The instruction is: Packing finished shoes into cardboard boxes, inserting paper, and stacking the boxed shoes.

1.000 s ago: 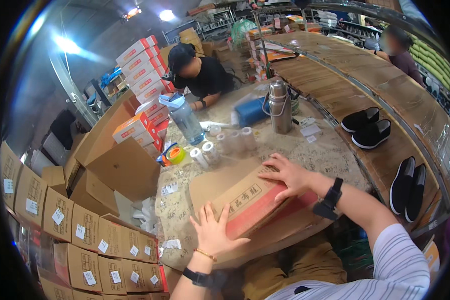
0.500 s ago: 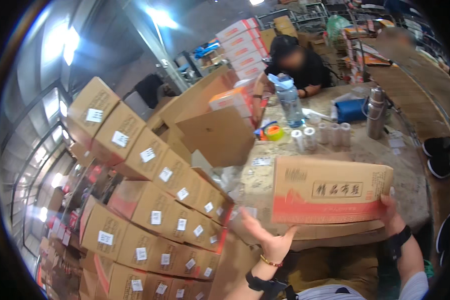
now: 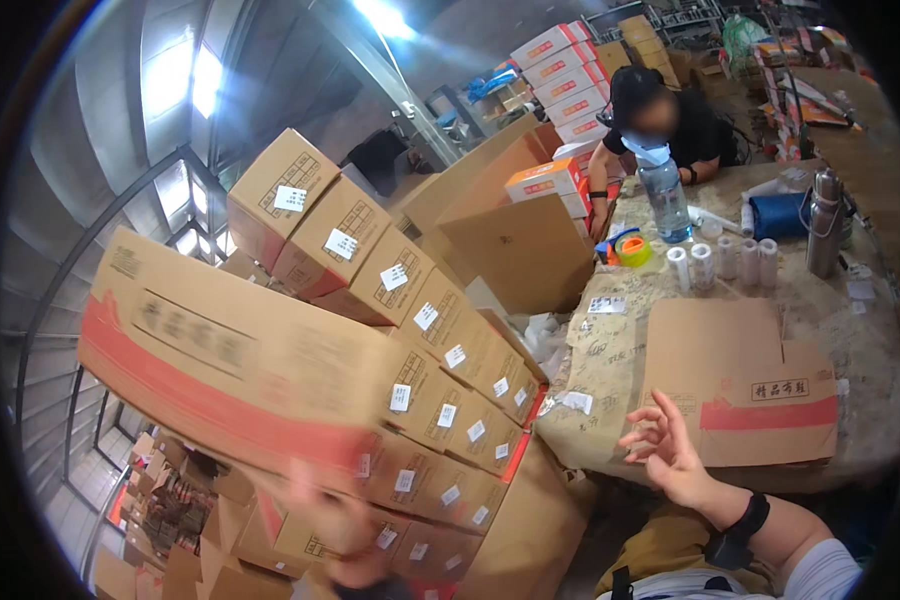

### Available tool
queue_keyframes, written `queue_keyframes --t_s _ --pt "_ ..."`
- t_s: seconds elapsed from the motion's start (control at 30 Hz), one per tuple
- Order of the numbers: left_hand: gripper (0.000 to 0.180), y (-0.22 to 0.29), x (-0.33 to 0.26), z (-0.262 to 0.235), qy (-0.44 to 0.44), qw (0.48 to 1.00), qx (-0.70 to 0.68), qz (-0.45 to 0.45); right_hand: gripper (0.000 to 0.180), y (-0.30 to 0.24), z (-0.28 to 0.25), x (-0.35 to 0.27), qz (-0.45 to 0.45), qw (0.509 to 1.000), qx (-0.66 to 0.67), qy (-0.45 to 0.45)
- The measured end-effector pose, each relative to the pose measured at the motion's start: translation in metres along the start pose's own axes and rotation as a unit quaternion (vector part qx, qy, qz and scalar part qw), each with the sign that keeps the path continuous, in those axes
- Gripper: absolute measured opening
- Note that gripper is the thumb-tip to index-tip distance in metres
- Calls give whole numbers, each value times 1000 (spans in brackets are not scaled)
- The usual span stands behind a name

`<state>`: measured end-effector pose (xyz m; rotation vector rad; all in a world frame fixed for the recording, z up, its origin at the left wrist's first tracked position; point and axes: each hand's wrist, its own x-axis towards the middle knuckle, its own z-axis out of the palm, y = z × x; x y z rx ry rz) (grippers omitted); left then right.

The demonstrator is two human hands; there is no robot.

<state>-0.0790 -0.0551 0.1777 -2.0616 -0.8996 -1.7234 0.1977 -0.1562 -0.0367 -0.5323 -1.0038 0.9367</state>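
Huge stack of labelled cartons [image 3: 410,330] fills the left side, and a long cardboard box [image 3: 220,375] with a red stripe sits up in front of it, blurry. The left hand [image 3: 345,530] is under that box, carrying it, though it's too smeared to make out the fingers. Over on the table [image 3: 870,330] there's a flattened carton [image 3: 740,390]. The right hand [image 3: 665,450] hovers at the table edge, fingers spread, gripping nothing.
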Motion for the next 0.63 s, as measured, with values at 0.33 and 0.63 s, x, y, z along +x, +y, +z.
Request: queue_keyframes --t_s 0.33,0.63 --pt "42 -180 153 -113 71 778 -432 -451 30 0 -31 -16 75 985 -152 38" --pt "48 -63 86 14 222 963 -51 142 15 -38 -119 -79 27 885 -425 188"
